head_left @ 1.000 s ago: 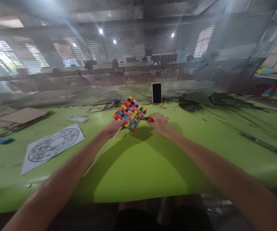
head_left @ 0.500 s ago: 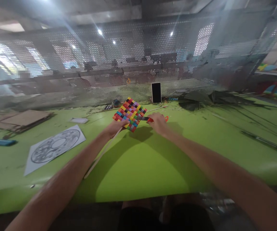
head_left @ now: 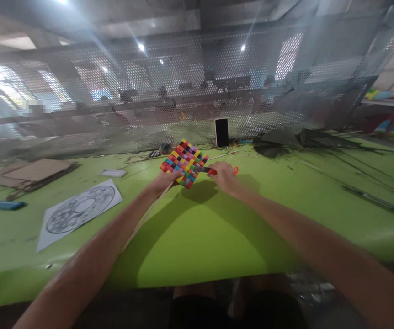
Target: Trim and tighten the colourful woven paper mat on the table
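Over the green table, my left hand (head_left: 163,182) is closed on the lower left edge of a square woven mat (head_left: 185,161) of many-coloured strips, its thumb on the front face. A long pale strip (head_left: 148,213) runs from beneath that hand down along my forearm. My right hand (head_left: 225,176) grips scissors with orange-red handles (head_left: 236,170). Their dark blades (head_left: 202,169) lie against the mat's lower right side; whether they are cutting into it I cannot tell. Part of the handles is hidden by my fingers.
On the green table (head_left: 197,246) lie cardboard sheets (head_left: 39,170), a printed ring drawing (head_left: 83,208), a blue cutter-like tool (head_left: 6,205) and a small white box (head_left: 113,173). A dark-screened tablet (head_left: 222,132) leans against the perforated metal screen (head_left: 190,91). Large dark leaves (head_left: 279,140) spread at right.
Both hands, the mat and the scissors hold nearly the same places. The view has shifted very slightly, so the drawing and blue tool appear a little further right.
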The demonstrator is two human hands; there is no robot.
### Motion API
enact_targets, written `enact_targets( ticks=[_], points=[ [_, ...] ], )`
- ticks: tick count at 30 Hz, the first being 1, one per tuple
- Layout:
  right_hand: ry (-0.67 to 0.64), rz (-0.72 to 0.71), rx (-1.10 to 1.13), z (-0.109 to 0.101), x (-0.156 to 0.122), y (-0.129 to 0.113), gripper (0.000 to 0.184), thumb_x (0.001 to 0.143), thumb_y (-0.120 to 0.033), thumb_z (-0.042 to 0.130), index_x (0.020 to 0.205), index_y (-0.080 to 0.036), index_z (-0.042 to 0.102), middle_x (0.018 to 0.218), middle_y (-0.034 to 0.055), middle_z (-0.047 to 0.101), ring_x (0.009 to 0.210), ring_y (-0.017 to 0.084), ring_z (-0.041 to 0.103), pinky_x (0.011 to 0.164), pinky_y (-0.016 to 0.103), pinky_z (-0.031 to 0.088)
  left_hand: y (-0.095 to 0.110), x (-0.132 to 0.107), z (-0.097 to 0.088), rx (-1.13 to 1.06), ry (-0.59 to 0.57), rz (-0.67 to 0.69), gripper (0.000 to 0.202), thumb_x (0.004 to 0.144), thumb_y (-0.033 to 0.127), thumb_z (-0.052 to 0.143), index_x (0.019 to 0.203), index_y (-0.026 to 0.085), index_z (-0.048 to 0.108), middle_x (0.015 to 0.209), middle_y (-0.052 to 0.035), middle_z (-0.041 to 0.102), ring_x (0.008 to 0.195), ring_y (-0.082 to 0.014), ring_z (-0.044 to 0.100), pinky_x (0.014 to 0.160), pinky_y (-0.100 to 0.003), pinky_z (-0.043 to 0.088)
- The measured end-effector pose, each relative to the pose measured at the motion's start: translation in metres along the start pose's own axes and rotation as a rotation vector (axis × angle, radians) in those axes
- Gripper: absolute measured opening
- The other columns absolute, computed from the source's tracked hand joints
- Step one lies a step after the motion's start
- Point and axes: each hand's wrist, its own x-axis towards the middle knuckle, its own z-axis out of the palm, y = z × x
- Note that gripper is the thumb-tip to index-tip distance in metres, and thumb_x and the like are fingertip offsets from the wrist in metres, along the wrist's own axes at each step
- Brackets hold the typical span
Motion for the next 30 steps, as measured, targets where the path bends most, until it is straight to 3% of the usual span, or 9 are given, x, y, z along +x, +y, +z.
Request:
enact_targets(
  ticks=[9, 14, 20, 30],
  points=[
    [-0.105, 0.105, 0.071, 0.006, 0.0, -0.001, 0.011, 0.091, -0.013, 0.061, 0.089, -0.013, 0.072, 0.086, 0.0087, 0.069, 0.076, 0.018, 0.059, 0.072, 0.031, 0.043, -0.01, 0.005, 0.001, 0.022, 0.017, -0.02, 0.027, 0.07, 0.019, 0.074, 0.096, 0.017, 0.068, 0.102, -0.0085, 0.077, 0.09, -0.0267, 0.074, 0.08, -0.038, 0.064],
    [-0.087, 0.072, 0.079, 0.003, 0.003, 0.002, 0.01, 0.086, -0.011, 0.063, 0.09, -0.013, 0.073, 0.089, 0.0092, 0.069, 0.078, 0.019, 0.058, 0.073, 0.03, 0.043, -0.009, 0.005, 0.0, -0.032, -0.054, -0.005, 0.031, 0.069, 0.018, 0.073, 0.1, 0.017, 0.069, 0.105, -0.009, 0.077, 0.094, -0.0271, 0.075, 0.078, -0.037, 0.065],
    [-0.022, -0.016, 0.094, 0.009, 0.002, 0.009, 0.018, 0.088, -0.01, 0.061, 0.099, -0.014, 0.075, 0.093, 0.0089, 0.07, 0.088, 0.02, 0.058, 0.082, 0.031, 0.043, -0.007, 0.002, 0.0, -0.012, -0.004, -0.023, 0.03, 0.069, 0.018, 0.076, 0.099, 0.018, 0.068, 0.105, -0.0084, 0.077, 0.091, -0.0243, 0.075, 0.077, -0.033, 0.064],
    [-0.011, -0.024, 0.025, 0.007, 0.001, 0.011, 0.024, 0.091, -0.013, 0.059, 0.107, -0.016, 0.077, 0.095, 0.009, 0.071, 0.095, 0.024, 0.058, 0.085, 0.035, 0.041, -0.001, -0.001, 0.002, 0.128, 0.022, 0.025, 0.02, 0.07, 0.018, 0.075, 0.09, 0.019, 0.07, 0.102, -0.0085, 0.077, 0.094, -0.0261, 0.072, 0.087, -0.039, 0.06]
  ],
)
